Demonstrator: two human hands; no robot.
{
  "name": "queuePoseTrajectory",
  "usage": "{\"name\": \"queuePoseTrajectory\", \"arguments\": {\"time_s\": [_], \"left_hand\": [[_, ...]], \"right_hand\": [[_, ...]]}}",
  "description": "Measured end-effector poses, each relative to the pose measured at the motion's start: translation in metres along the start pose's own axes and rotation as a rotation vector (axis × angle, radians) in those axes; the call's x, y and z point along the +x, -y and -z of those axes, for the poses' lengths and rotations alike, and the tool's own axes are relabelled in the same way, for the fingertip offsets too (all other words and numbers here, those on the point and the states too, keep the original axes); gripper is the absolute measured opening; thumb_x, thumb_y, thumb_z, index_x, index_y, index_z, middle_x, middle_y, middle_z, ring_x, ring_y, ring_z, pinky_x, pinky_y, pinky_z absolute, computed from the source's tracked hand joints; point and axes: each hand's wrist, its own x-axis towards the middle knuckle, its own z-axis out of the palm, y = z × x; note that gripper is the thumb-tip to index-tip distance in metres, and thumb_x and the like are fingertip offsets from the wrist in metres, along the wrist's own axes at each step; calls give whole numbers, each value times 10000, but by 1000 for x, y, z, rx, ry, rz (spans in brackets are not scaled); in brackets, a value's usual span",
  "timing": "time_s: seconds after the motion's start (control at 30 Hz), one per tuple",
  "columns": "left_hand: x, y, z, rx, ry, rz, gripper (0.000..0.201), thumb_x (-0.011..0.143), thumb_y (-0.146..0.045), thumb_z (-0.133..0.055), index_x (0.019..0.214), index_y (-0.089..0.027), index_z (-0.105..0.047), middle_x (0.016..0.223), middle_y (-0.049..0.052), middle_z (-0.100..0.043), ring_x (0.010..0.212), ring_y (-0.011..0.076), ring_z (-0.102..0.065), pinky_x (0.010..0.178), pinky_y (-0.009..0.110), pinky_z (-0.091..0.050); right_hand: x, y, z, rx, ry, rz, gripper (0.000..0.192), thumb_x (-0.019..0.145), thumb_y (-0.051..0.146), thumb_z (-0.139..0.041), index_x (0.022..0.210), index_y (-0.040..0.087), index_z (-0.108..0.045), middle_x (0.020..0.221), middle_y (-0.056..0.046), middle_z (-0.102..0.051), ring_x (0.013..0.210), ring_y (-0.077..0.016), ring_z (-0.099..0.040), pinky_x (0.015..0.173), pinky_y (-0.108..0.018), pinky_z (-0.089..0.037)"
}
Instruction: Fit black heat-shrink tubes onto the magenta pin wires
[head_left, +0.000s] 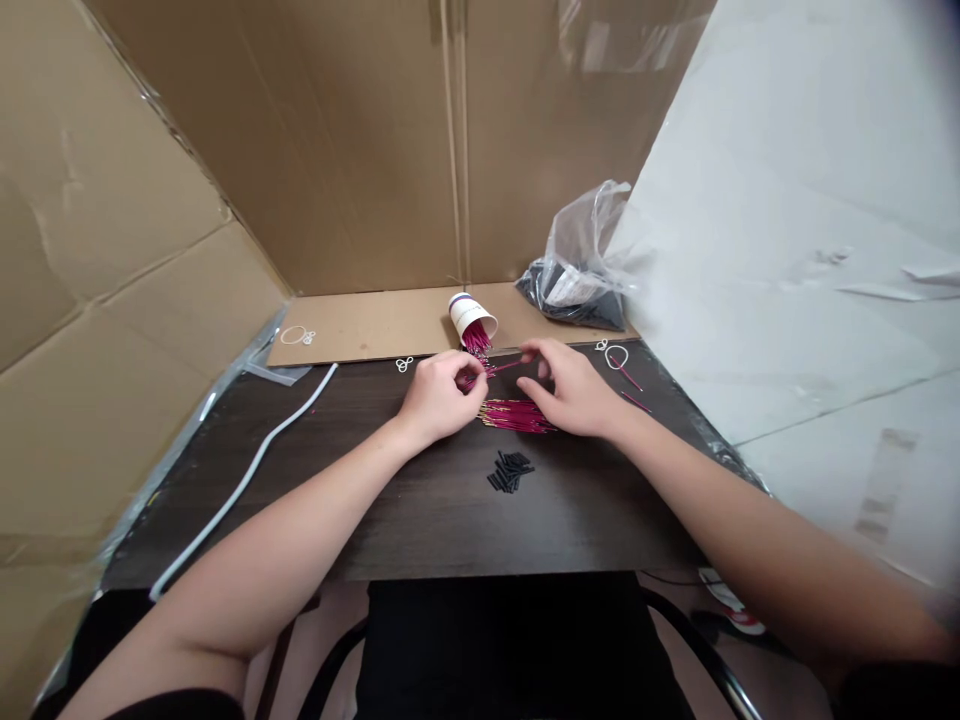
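My left hand point(439, 395) and my right hand point(571, 388) are close together over the dark table point(360, 500). Between their fingertips they pinch a thin magenta wire point(504, 367), held level just above the table. Under the hands lies a bundle of magenta wires point(517, 416). A paper cup point(471, 317) lies tipped on its side behind them, with more magenta wires spilling from its mouth. A small heap of short black tube pieces point(511, 471) lies in front of the hands.
A clear plastic bag point(577, 270) with dark contents sits at the back right. A white cable point(247, 470) runs across the left side. Small wire loops point(619, 357) and rings point(298, 336) lie about. Cardboard walls point(150, 250) enclose the left and back.
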Motion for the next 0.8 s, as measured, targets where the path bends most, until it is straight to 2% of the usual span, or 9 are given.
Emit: {"name": "queuePoseTrajectory", "arguments": {"time_s": [0.07,0.17,0.23,0.43,0.6,0.7,0.8], "left_hand": [[5,7,6,121,-25,39,59,872,-164,-742,815,-176,-743,830,51,-764,727,179,-627,735,341,-493],[10,17,10,201,9,137,73,844,-198,-753,780,-188,-722,816,61,-754,728,198,-614,720,355,-460],[10,21,10,224,44,172,72,835,-212,-757,776,-197,-719,808,67,-746,737,214,-612,721,369,-453],[9,23,9,302,89,134,127,816,-187,-756,740,-209,-656,839,106,-728,867,289,-606,806,431,-502],[10,24,10,325,112,153,138,810,-177,-758,757,-208,-635,878,118,-721,912,308,-586,854,455,-519],[9,20,9,298,63,96,102,833,-171,-739,803,-201,-646,914,111,-726,939,298,-605,872,446,-522],[4,10,7,130,71,-67,61,863,-163,-714,847,-195,-665,907,81,-719,897,251,-638,857,408,-531]], "right_hand": [[0,-4,4,-55,5,-48,385,970,287,-696,1331,177,-619,1245,-161,-711,956,-276,-671,893,-465,-552],[0,-6,6,-98,113,-36,152,964,243,-692,1098,195,-640,1109,-134,-701,1005,-295,-674,911,-463,-545],[0,-6,6,-102,198,1,61,971,206,-693,985,203,-634,1021,-105,-691,983,-279,-665,903,-440,-535],[0,-5,1,-97,293,29,68,1005,160,-690,952,192,-663,987,-84,-690,932,-245,-645,889,-397,-507],[0,-5,1,-114,335,-2,143,991,76,-638,903,189,-641,974,-89,-695,897,-235,-630,862,-384,-491],[0,-5,0,-171,351,-4,146,1003,85,-622,906,193,-620,993,-104,-694,935,-261,-616,880,-406,-484],[-2,-5,-2,-224,366,6,128,1024,116,-605,926,199,-602,1011,-115,-687,957,-282,-594,889,-428,-471]]}}
